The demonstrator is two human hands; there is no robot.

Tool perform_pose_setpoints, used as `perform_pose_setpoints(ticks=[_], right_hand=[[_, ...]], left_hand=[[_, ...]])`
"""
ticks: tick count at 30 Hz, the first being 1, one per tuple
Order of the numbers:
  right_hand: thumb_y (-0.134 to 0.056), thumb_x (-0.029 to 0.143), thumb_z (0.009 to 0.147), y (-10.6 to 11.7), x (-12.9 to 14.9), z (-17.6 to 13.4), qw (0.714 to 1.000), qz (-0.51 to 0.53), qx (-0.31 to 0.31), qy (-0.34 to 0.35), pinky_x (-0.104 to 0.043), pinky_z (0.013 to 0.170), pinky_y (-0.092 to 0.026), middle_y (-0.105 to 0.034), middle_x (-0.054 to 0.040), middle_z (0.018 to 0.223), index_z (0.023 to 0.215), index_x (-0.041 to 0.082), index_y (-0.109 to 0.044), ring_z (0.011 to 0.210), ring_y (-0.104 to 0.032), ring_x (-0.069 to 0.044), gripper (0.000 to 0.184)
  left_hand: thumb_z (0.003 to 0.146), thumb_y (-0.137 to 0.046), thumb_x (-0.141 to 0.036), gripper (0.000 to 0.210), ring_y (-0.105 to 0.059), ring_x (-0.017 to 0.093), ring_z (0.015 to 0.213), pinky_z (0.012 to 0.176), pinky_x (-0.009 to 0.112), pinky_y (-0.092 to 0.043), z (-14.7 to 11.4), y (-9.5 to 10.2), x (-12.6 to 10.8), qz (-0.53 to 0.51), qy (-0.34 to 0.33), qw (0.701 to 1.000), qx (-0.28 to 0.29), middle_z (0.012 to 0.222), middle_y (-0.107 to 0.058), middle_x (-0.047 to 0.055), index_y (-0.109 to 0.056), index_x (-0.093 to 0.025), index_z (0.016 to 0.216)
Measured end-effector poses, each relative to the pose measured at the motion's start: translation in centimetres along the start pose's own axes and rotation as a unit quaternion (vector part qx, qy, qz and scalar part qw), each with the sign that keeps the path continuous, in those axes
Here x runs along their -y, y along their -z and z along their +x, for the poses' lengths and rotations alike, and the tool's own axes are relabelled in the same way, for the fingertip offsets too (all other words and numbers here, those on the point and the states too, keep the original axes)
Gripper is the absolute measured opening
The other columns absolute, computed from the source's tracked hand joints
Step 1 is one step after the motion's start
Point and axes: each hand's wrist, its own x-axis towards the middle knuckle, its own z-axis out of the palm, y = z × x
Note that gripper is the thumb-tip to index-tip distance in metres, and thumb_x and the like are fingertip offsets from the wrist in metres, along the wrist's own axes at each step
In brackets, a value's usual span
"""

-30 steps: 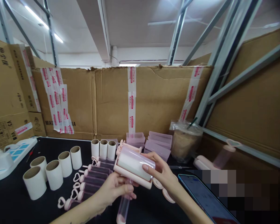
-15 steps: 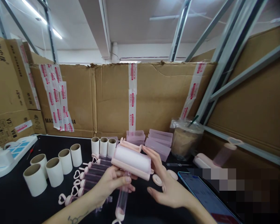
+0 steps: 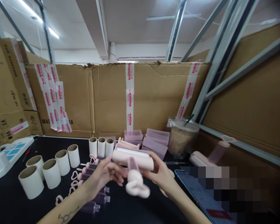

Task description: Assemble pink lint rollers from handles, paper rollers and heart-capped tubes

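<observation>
While R hand (image 3: 160,170) grips 1 pink roller (image 3: 133,157), L hand (image 3: 105,174) nearby — loosely spread, 8 wht tubes (image 3: 51,175) upright

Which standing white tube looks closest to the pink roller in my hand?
The rightmost tube in the back row of three: in this view it sits right beside the pink roller, while every other standing tube is farther left.

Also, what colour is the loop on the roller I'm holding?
The loop is pale pink; the head view shows it, slightly blurred.
</observation>
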Motion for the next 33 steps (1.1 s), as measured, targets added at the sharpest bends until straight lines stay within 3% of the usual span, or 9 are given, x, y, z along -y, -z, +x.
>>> perform_pose_setpoints(ticks=[3,5,8,12,16,19,22,26,33], right_hand=[[-0.072,0.035,0.066,-0.3,-0.4,-0.2,0.993,0.089,0.006,-0.082,-0.039,0.076,-0.056,-0.065,-0.0085,0.108,0.108,0.022,-0.055,0.102,-0.060,-0.029,0.047],[-0.069,0.038,0.070,-0.4,-0.4,-0.5,0.984,0.129,0.017,-0.124,-0.039,0.075,-0.057,-0.064,-0.0085,0.113,0.108,0.023,-0.056,0.105,-0.059,-0.029,0.042],[-0.068,0.038,0.072,-0.5,-0.4,-0.7,0.977,0.151,0.023,-0.151,-0.038,0.074,-0.058,-0.064,-0.0089,0.112,0.106,0.023,-0.057,0.100,-0.063,-0.027,0.039],[-0.068,0.045,0.070,-0.5,-0.6,-0.3,0.983,0.110,0.047,-0.137,-0.040,0.066,-0.058,-0.066,-0.0104,0.101,0.102,0.019,-0.058,0.080,-0.067,-0.026,0.043],[-0.050,0.057,0.079,0.1,-0.7,0.1,0.998,0.039,0.015,-0.053,-0.033,0.061,-0.057,-0.060,-0.0078,0.115,0.111,0.026,-0.055,0.087,-0.063,-0.024,0.045],[-0.041,0.056,0.085,0.4,-0.6,0.1,0.999,-0.001,0.022,-0.043,-0.028,0.053,-0.053,-0.057,-0.0037,0.115,0.118,0.031,-0.049,0.066,-0.061,-0.016,0.042],[-0.033,0.056,0.087,0.3,-0.7,-0.1,0.998,-0.038,0.015,-0.054,-0.026,0.045,-0.049,-0.059,-0.0006,0.096,0.117,0.031,-0.047,0.048,-0.054,-0.012,0.041],[-0.030,0.052,0.090,0.0,-0.9,-0.4,0.994,-0.110,-0.013,-0.022,-0.026,0.055,-0.048,-0.057,0.0014,0.078,0.108,0.028,-0.054,0.056,-0.053,-0.014,0.038],[-0.027,0.045,0.094,0.5,-0.2,-0.2,0.984,-0.175,0.024,0.033,-0.026,0.064,-0.046,-0.059,-0.0024,0.087,0.108,0.025,-0.053,0.078,-0.056,-0.019,0.036]], left_hand=[[0.072,-0.065,-0.044,0.031,-0.051,0.014,0.062,0.066,0.026,-0.042,0.6,1.0,0.6,0.131,-0.122,0.977,-0.113,0.063,-0.054,0.000,-0.056,-0.016,0.062],[0.060,-0.078,-0.028,0.035,-0.055,0.016,0.078,0.074,0.026,-0.044,1.4,1.6,1.3,0.146,-0.162,0.963,-0.162,0.086,-0.059,0.002,-0.057,-0.018,0.086],[0.058,-0.080,-0.022,0.062,-0.055,0.024,0.101,0.084,0.032,-0.045,2.3,1.9,2.4,0.088,-0.130,0.982,-0.107,0.119,-0.054,0.010,-0.049,-0.020,0.112],[0.063,-0.077,-0.023,0.053,-0.055,0.027,0.106,0.089,0.036,-0.043,2.4,1.6,2.6,0.054,-0.095,0.992,-0.069,0.112,-0.061,0.011,-0.055,-0.016,0.110],[0.065,-0.075,-0.020,0.052,-0.054,0.026,0.108,0.093,0.035,-0.041,1.9,1.3,2.3,0.039,-0.095,0.992,-0.071,0.114,-0.061,0.011,-0.055,-0.016,0.113],[0.066,-0.075,-0.019,0.052,-0.053,0.026,0.111,0.093,0.035,-0.040,1.8,1.4,2.5,0.031,-0.087,0.994,-0.061,0.118,-0.059,0.012,-0.055,-0.016,0.114],[0.065,-0.076,-0.019,0.054,-0.051,0.027,0.112,0.095,0.036,-0.038,1.9,1.4,2.8,0.023,-0.083,0.995,-0.056,0.119,-0.059,0.011,-0.055,-0.016,0.115],[0.066,-0.075,-0.018,0.054,-0.048,0.029,0.116,0.096,0.038,-0.037,1.9,1.3,3.3,0.019,-0.074,0.996,-0.046,0.123,-0.056,0.013,-0.054,-0.016,0.116],[0.069,-0.072,-0.017,0.053,-0.049,0.029,0.113,0.091,0.039,-0.041,1.6,0.9,3.1,0.010,-0.050,0.997,-0.061,0.121,-0.055,0.013,-0.053,-0.015,0.117]])
